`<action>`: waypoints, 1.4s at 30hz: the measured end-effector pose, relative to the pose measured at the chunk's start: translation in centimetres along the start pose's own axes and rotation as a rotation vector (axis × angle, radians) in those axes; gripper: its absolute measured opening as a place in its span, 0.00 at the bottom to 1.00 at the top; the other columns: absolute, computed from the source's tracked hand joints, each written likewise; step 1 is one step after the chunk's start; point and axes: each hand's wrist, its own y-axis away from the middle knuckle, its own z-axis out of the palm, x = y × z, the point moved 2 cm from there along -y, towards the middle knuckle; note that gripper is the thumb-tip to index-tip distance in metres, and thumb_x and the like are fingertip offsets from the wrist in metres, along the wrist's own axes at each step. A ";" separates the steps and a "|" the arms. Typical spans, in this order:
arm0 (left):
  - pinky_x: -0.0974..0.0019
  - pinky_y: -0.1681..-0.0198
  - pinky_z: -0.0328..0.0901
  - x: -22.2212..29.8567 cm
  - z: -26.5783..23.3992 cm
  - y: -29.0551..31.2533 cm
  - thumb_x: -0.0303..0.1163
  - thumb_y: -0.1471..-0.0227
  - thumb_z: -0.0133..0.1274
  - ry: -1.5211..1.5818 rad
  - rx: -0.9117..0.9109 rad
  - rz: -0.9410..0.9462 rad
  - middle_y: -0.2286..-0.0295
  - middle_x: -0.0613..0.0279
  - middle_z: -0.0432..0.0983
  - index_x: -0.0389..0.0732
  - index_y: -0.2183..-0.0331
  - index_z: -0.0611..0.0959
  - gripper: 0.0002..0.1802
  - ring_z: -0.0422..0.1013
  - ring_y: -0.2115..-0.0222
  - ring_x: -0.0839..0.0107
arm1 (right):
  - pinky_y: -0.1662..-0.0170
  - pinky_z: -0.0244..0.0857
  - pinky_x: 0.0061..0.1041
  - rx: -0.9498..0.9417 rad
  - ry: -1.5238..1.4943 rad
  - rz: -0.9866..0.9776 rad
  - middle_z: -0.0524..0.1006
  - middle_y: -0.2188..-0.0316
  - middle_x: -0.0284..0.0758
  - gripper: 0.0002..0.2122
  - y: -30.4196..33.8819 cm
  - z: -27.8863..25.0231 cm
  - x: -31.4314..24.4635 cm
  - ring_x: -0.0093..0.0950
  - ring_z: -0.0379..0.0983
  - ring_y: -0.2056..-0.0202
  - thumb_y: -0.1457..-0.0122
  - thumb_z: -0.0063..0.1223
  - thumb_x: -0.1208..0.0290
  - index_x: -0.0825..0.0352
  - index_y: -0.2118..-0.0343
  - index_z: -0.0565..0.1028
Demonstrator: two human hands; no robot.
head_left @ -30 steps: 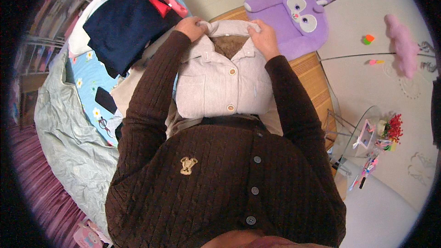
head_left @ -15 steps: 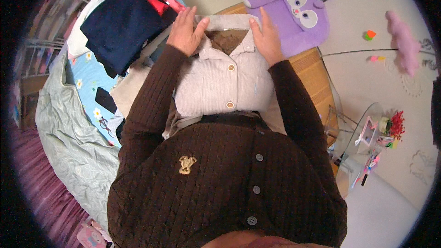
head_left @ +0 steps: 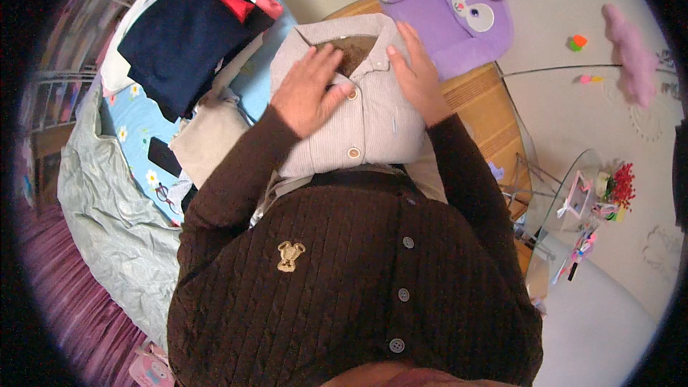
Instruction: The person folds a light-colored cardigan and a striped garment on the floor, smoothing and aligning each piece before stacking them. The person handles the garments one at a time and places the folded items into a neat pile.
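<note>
The beige jacket (head_left: 387, 129) lies folded in front of the brown sweater (head_left: 344, 244), w/ its collar (head_left: 337, 26) pointing away. L hand (head_left: 308, 93) is open, laid on the jacket's front, fingertips near the neck opening. R hand (head_left: 419, 75) is also open, fingers extended, at R edge of collar. Dark blue clothes (head_left: 179, 46) are on the bed (head_left: 140, 154), L side.

Both hands (head_left: 307, 92) on pale jacket (head_left: 380, 115)

A blue flowered bed (head_left: 258, 86) carries folded clothes (head_left: 179, 50), glasses (head_left: 166, 199) and a flat black thing (head_left: 164, 156), perhaps a phone.
</note>
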 end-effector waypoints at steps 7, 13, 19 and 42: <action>0.44 0.37 0.42 4.0 0.2 3.7 0.53 0.42 0.43 -0.024 -0.159 0.037 0.40 0.46 0.52 0.39 0.39 0.58 0.38 0.47 0.38 0.46 | 0.38 0.49 0.39 -0.247 0.099 -0.068 0.63 0.43 0.48 0.23 5.5 -0.1 -2.8 0.45 0.58 0.41 0.41 0.48 0.67 0.69 0.44 0.64; 0.45 0.37 0.42 4.2 0.6 4.3 0.52 0.42 0.44 -0.033 -0.138 0.069 0.40 0.46 0.54 0.39 0.40 0.59 0.37 0.48 0.38 0.46 | 0.38 0.49 0.40 -0.159 0.186 -0.132 0.63 0.42 0.46 0.22 7.0 -0.1 -3.0 0.45 0.57 0.41 0.41 0.48 0.67 0.68 0.44 0.65; 0.44 0.37 0.43 4.5 0.8 4.5 0.52 0.42 0.43 -0.048 -0.133 0.068 0.41 0.46 0.55 0.39 0.40 0.60 0.37 0.48 0.38 0.46 | 0.38 0.46 0.46 -0.175 0.314 -0.098 0.63 0.42 0.44 0.21 7.3 -0.7 -5.4 0.43 0.58 0.41 0.41 0.47 0.68 0.67 0.45 0.66; 0.43 0.37 0.41 4.2 1.4 4.6 0.54 0.41 0.40 -0.071 -0.163 0.051 0.40 0.48 0.53 0.40 0.39 0.59 0.37 0.47 0.37 0.49 | 0.39 0.47 0.47 -0.482 0.257 -0.397 0.73 0.49 0.32 0.14 -0.1 4.2 -2.3 0.33 0.65 0.45 0.41 0.42 0.68 0.61 0.55 0.76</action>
